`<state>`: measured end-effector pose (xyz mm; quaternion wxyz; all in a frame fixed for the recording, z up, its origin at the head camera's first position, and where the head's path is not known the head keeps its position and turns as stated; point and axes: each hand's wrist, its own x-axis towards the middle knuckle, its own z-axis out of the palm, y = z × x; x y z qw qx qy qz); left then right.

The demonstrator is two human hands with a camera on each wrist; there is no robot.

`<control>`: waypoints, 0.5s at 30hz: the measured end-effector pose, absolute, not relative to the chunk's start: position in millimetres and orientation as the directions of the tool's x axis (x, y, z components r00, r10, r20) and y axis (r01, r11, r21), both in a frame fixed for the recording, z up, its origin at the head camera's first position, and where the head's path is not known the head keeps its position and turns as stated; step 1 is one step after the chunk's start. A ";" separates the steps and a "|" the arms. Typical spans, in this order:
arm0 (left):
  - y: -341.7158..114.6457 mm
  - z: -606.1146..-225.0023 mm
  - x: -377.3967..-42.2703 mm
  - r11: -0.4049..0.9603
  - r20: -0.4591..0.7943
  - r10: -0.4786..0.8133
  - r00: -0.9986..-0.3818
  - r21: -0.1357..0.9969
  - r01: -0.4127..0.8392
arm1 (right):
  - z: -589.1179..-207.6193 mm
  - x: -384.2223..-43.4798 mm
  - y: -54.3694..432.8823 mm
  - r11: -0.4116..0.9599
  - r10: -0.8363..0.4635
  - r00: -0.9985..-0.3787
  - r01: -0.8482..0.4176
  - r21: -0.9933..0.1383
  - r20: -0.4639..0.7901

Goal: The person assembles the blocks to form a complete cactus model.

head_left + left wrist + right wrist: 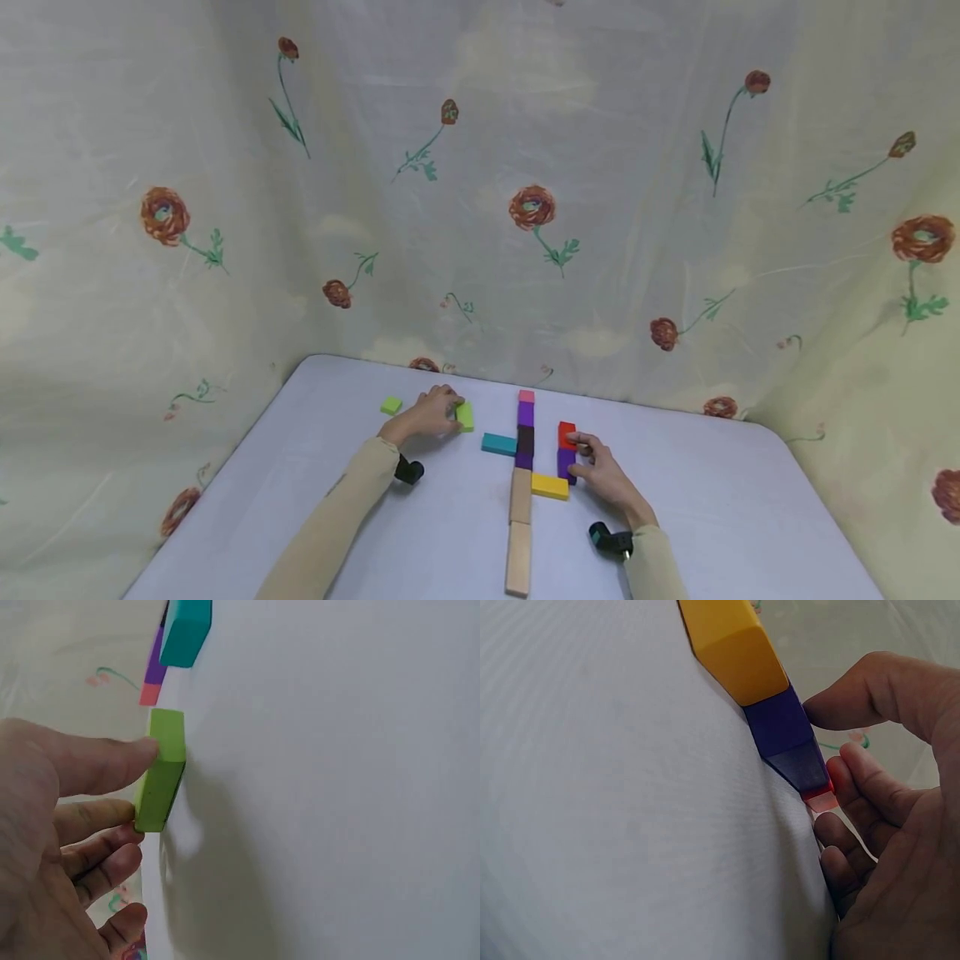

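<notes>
My left hand holds a light green block between thumb and fingers at the left of the block layout; the left wrist view shows the thumb on the block, with the other fingers loosely bent. On the right, my right hand rests beside a red block and a purple block set end to end. Its thumb is at the purple block's edge and a fingertip overlaps the red one. In the right wrist view, the purple block meets a yellow block.
A column of pink, purple, dark and plain wooden blocks runs down the white table. A teal block juts left, a yellow block right. Beyond my left hand lies a small green block. Flowered cloth hangs behind.
</notes>
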<state>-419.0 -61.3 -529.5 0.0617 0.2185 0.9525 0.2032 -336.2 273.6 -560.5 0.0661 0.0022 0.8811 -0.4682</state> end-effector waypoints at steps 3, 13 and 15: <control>-56.9 -530.2 -419.6 0.800 -0.019 0.465 -0.885 0.437 0.411 | -561.2 -336.6 274.3 0.565 -0.054 -0.991 0.069 -0.822 -0.120; -37.5 -534.2 -416.0 0.780 0.001 0.473 -0.881 0.463 0.420 | -561.3 -337.1 273.0 0.553 -0.059 -0.990 0.075 -0.830 -0.128; -35.8 -534.2 -415.7 0.774 0.004 0.479 -0.878 0.469 0.425 | -561.4 -337.7 273.1 0.553 -0.055 -0.990 0.077 -0.829 -0.129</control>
